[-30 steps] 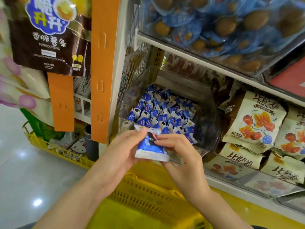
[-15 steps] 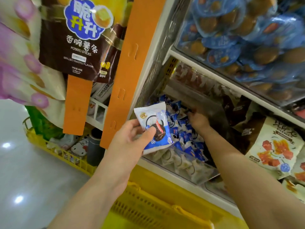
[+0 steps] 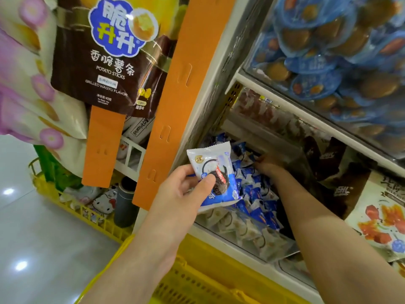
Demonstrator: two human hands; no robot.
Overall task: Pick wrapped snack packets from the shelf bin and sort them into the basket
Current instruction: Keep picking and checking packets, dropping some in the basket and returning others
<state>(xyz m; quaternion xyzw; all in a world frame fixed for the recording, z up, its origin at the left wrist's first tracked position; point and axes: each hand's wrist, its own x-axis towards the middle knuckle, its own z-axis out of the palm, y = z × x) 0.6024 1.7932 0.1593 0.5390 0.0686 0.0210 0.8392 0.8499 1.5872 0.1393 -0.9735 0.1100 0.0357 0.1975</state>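
Left hand pinches 1 blue-white packet; right hand lies deep in the bin — fingers unclear.

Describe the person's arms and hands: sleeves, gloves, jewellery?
Left hand and right hand are ungloved. Both forearms are bare to the frame edge, with no sleeve, watch or wristband showing. No ring on the left's visible fingers; the right's fingers are mostly out of sight.

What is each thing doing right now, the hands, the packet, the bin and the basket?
Left hand: holds the packet up.
Packet: sealed, out of the bin.
Right hand: deep in the bin, grip unclear.
Bin: holds many packets.
Basket: below the bin, contents unseen.
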